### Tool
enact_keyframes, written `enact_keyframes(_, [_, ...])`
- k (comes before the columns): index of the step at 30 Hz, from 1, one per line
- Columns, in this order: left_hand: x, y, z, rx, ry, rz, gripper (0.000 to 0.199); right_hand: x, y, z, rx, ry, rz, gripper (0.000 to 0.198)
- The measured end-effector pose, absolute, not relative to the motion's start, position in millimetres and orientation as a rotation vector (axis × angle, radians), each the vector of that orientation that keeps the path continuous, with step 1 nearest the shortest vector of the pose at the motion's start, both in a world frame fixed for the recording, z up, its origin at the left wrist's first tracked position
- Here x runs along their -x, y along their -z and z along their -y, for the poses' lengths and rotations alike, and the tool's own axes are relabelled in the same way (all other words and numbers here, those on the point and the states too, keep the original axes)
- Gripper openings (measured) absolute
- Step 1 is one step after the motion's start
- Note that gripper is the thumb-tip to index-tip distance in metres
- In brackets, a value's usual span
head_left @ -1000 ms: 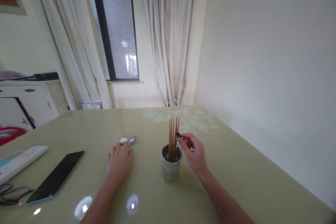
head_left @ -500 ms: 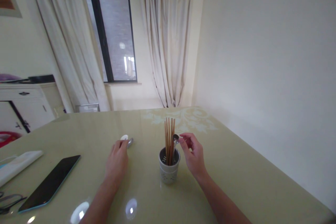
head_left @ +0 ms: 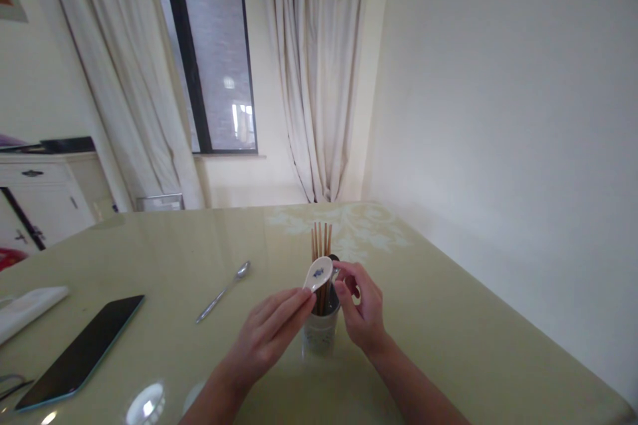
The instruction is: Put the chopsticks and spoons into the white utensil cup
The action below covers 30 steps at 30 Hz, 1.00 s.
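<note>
My left hand (head_left: pixel 272 329) is closed on a white ceramic spoon (head_left: pixel 319 272) with a blue motif in its bowl, held tilted above and in front of the cup. The grey cup (head_left: pixel 319 333) stands upright with several wooden chopsticks (head_left: pixel 319 237) and a dark-looking metal spoon (head_left: pixel 334 257) in it, partly covered by the ceramic spoon. Right beside the cup's rim is my right hand (head_left: pixel 365 302), thumb and curled index finger apart, fingertips close to both spoons; whether they touch is unclear. Another metal spoon (head_left: pixel 224 292) lies on the table to the left.
A black tablet-like device (head_left: pixel 84 348) lies on the glossy green table (head_left: pixel 478 358) at the left. Behind it is a white object (head_left: pixel 32 309). A dark-framed window (head_left: pixel 216 60), curtains (head_left: pixel 319 80) and a white cabinet (head_left: pixel 54 192) stand beyond. The wall borders the right side.
My left hand has picked the ceramic spoon off the table and carried it right to the cup, leaving the metal spoon lying there. The right hand has lowered slightly beside the cup.
</note>
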<state>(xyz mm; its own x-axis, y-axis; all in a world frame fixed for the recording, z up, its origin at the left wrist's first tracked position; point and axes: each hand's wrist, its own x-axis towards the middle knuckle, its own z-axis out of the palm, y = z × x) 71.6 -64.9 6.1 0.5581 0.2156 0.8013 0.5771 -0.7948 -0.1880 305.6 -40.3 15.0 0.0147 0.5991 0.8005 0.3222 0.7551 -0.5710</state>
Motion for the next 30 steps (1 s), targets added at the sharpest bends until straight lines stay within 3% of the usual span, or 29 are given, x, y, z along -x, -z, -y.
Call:
enact_keyframes(8, [-80.8,-6.8,63.3,2.401,1.12,0.561,0.052,-301.0,-20.0,39.1,0.828,-0.324,1.415,0.016])
enact_keyframes(13, [-77.9,-2.6,57.4,2.342,1.114,0.582,0.058,-307.5,-22.8,32.3,0.836,-0.382,1.247,0.022])
enact_keyframes(17, [-66.8,4.8,47.3,2.124,1.334,0.83,0.064,-316.2,-31.1,26.3,0.822,-0.367,1.071,0.026])
enact_keyframes(21, [-56.5,10.4,34.2,2.007,1.416,1.171,0.048,-318.3,-30.2,24.0,0.782,-0.301,1.082,0.022])
enact_keyframes(24, [-59.0,18.3,28.3,2.18,1.425,1.322,0.04,-316.6,-22.0,24.5,0.785,-0.22,1.165,0.017])
enact_keyframes(30, [-82.4,32.1,34.3,2.742,1.492,1.556,0.043,-316.7,-18.8,29.7,0.762,0.083,1.388,0.007])
